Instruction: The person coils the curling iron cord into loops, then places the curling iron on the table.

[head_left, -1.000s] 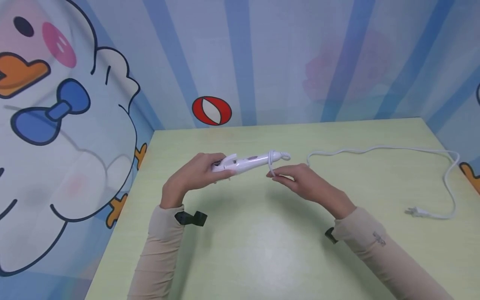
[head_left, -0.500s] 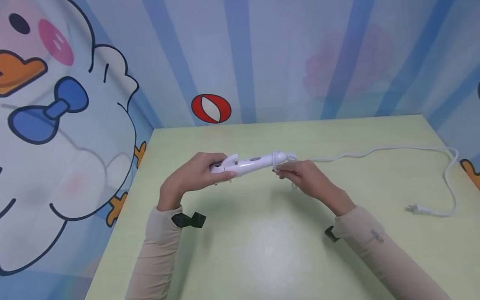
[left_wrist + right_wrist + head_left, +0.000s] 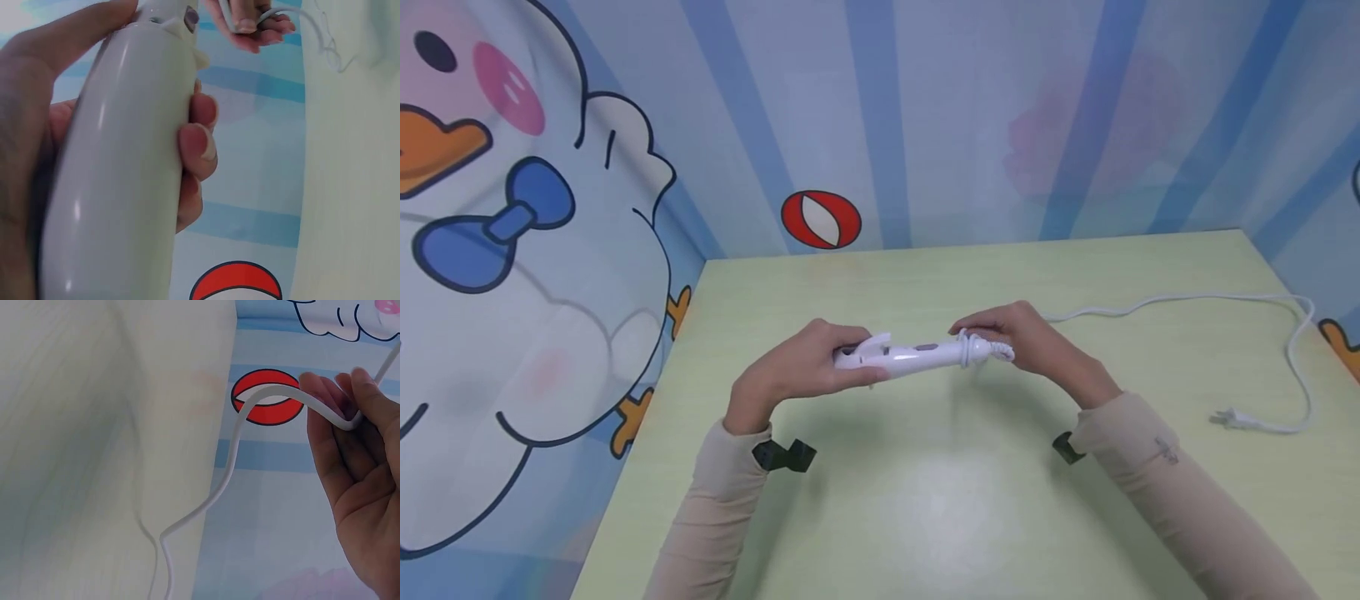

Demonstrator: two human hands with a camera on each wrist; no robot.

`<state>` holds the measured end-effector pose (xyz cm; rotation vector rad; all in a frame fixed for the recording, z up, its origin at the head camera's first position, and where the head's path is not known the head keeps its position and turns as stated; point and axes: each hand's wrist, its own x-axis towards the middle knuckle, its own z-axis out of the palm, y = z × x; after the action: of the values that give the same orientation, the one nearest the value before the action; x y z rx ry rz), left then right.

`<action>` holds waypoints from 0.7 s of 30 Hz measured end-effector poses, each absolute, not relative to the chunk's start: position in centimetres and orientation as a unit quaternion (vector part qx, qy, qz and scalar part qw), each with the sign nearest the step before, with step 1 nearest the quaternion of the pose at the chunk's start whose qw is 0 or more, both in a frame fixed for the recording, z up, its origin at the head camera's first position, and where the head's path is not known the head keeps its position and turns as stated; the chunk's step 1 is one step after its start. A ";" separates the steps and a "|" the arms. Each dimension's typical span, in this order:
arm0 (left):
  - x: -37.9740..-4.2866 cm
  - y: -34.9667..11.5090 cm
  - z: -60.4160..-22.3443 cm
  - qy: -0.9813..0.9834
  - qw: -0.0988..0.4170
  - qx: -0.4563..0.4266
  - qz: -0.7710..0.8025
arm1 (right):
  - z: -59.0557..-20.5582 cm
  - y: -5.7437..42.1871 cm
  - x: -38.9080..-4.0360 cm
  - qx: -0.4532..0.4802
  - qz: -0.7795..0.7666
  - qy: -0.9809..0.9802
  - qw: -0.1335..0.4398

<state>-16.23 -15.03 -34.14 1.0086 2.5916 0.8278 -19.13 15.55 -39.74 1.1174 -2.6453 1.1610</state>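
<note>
My left hand (image 3: 808,367) grips a white curling iron (image 3: 917,360) above the table, its handle end pointing right. In the left wrist view the thumb and fingers wrap round the iron's thick white body (image 3: 119,162). A white cord is looped round the handle end (image 3: 967,348). Just behind that end, my right hand (image 3: 1026,342) pinches the cord. The right wrist view shows the cord (image 3: 228,469) running between thumb and fingers, then hanging down in a curve. Part of the right hand's fingers is hidden behind the iron in the head view.
The rest of the cord (image 3: 1150,300) lies along the back right of the pale table (image 3: 925,517), bending forward to a plug (image 3: 1232,419). A printed wall (image 3: 962,125) rises behind the table, and another with a cartoon duck (image 3: 535,333) stands at left.
My right hand has carried the cord from the near side of the handle end round to its far side. The iron has shifted slightly right and nearer with my left hand.
</note>
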 end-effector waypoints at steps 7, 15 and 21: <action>-15.4 -14.6 -34.0 0.896 0.116 0.355 0.239 | -37.8 15.7 -19.3 0.324 0.378 -0.866 -0.040; -14.8 -13.7 -33.5 0.920 0.105 0.345 0.156 | -35.1 15.7 -19.0 0.349 0.292 -0.890 -0.038; -14.4 -12.7 -33.6 0.941 0.073 0.315 0.094 | -33.6 15.0 -17.7 0.362 0.210 -0.907 0.046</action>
<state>-14.38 -12.71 -33.61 0.9476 2.8280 0.2811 -17.65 14.96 -33.64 1.1062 -2.7682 0.6423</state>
